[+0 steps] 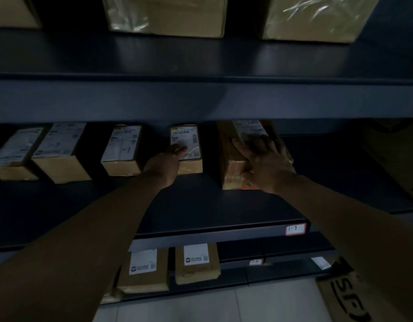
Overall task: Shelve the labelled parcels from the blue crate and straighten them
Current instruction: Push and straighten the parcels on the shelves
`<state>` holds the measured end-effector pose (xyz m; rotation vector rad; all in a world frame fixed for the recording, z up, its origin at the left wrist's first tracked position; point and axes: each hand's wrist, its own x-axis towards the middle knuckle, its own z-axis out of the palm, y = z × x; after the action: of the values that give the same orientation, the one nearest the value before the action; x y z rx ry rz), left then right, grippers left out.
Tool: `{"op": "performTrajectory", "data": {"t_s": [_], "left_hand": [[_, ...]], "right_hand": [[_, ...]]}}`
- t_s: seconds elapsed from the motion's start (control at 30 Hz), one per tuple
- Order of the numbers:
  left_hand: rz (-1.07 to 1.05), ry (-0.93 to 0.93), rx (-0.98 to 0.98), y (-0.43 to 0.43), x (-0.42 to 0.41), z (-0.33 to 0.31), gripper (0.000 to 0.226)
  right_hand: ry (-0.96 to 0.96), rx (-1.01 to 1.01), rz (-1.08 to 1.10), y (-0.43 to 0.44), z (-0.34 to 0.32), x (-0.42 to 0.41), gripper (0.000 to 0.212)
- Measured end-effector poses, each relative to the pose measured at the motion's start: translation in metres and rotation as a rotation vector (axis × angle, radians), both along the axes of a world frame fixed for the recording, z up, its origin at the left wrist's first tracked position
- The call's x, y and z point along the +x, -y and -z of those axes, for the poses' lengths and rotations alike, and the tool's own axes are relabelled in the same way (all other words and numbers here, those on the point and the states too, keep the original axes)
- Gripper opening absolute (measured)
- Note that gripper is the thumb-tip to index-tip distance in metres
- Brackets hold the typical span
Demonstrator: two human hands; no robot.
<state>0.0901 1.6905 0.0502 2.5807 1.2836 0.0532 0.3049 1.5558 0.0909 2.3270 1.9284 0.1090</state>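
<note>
On the dark middle shelf [201, 205] stand several cardboard parcels with white labels. My left hand [165, 162] reaches in and lies on the left side and top of a small labelled parcel [189, 145], thumb on its label. My right hand [266, 162] spreads over the larger orange-brown parcel [231, 159] to the right, fingers across its top label and thumb at its front face. That parcel sits slightly askew. The blue crate is out of view.
Three more labelled parcels, one of them marked 1-7 [123, 149], line the shelf to the left. Big boxes [166, 15] stand on the shelf above, two parcels [196, 263] below. A shelf tag reads 1-7 [295, 228]. A printed carton [347, 296] stands at lower right.
</note>
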Motion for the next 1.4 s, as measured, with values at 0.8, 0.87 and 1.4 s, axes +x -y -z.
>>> {"op": "performTrajectory", "data": {"t_s": [0.8,0.87,1.4], "left_hand": [[0.423,0.020,0.164,0.183,-0.162,0.018,0.036],[0.378,-0.035,0.114,0.185,-0.173,0.046,0.040],[0.099,-0.290,-0.004,0.116,-0.150,0.261,0.077]], "right_hand": [[-0.181,0.159,-0.353,0.156,0.066,-0.194,0.048],[-0.178,0.076,-0.334,0.156,0.091,-0.197,0.049],[-0.024,-0.092,-0.226,0.080,0.307,-0.142,0.085]]}}
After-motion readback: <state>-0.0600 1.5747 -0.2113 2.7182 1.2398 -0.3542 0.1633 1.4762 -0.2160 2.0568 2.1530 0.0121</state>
